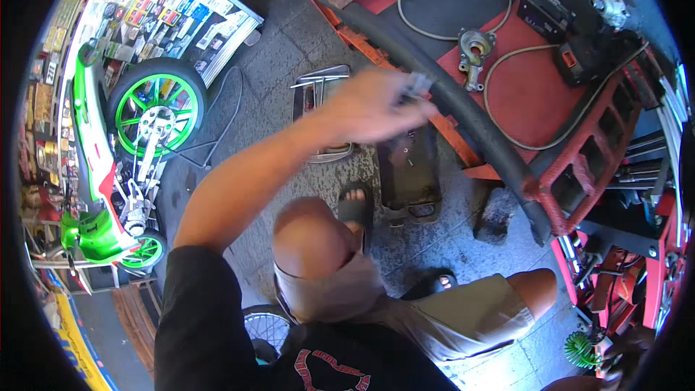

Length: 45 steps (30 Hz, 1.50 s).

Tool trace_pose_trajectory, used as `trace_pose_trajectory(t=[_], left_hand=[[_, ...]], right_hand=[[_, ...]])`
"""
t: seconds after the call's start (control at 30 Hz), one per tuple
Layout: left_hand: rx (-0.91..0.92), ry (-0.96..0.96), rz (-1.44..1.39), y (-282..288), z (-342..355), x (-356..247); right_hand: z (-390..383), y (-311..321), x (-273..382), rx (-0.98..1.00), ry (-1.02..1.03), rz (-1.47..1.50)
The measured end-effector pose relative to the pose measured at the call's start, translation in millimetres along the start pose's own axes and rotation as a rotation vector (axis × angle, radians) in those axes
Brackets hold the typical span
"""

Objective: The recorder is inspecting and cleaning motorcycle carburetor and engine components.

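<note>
My left hand (373, 105) is stretched forward over the floor, smeared by motion. Its fingers are closed around a small grey metal part (418, 87), too blurred to name, close to the padded black edge of the red workbench (463, 112). Below the hand lies a metal tray (298, 105) with long shiny tools, partly hidden by my arm. Beside it is a dark, grimy pan (409, 192) with a few small pieces in it. My right hand (624, 360) is a dark shape at the lower right, by a green coil (580, 350); its fingers cannot be made out.
On the bench lie a metal engine part (474, 54), a cordless power tool (579, 61), a black box (544, 13) and a grey cable (486, 94). A motorbike with green wheels (158, 108) stands left. A red tool rack (622, 275) is at right, a dark block (496, 213) on the floor.
</note>
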<state>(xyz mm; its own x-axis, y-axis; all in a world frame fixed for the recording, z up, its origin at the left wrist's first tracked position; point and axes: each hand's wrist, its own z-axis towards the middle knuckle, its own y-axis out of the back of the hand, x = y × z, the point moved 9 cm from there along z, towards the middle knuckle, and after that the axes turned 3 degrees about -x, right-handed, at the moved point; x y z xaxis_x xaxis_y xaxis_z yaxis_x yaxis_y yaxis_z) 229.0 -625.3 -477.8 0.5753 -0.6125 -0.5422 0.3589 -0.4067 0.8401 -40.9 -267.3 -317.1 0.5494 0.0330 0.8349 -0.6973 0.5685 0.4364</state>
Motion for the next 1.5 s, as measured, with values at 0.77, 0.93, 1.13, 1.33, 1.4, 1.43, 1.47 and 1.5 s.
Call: trace_pose_trajectory(t=[0.77,0.93,1.13,1.33,1.4,1.43,1.47,1.5], left_hand=[[-0.146,0.818,0.378,-76,-148,548],[-0.390,0.800,0.224,-65,-160,544],[-0.520,0.761,0.200,-57,-151,538],[-0.569,0.529,0.383,-56,-126,495],[-0.580,0.456,0.422,-59,-127,481],[-0.601,0.374,0.458,-61,-128,470],[-0.578,0.391,0.435,-66,-130,468],[-0.571,0.364,0.429,-70,-133,462]], right_hand=[[-63,-525,-256,0.748,-0.227,-0.310],[-87,-595,-301,0.629,-0.364,-0.382],[-103,-594,-310,0.429,-0.382,-0.404],[-111,-586,-310,0.448,-0.401,-0.443],[-116,-581,-310,0.467,-0.432,-0.477],[-118,-580,-310,0.489,-0.455,-0.486],[-120,-577,-308,0.493,-0.467,-0.495],[-121,-574,-306,0.497,-0.480,-0.504]])
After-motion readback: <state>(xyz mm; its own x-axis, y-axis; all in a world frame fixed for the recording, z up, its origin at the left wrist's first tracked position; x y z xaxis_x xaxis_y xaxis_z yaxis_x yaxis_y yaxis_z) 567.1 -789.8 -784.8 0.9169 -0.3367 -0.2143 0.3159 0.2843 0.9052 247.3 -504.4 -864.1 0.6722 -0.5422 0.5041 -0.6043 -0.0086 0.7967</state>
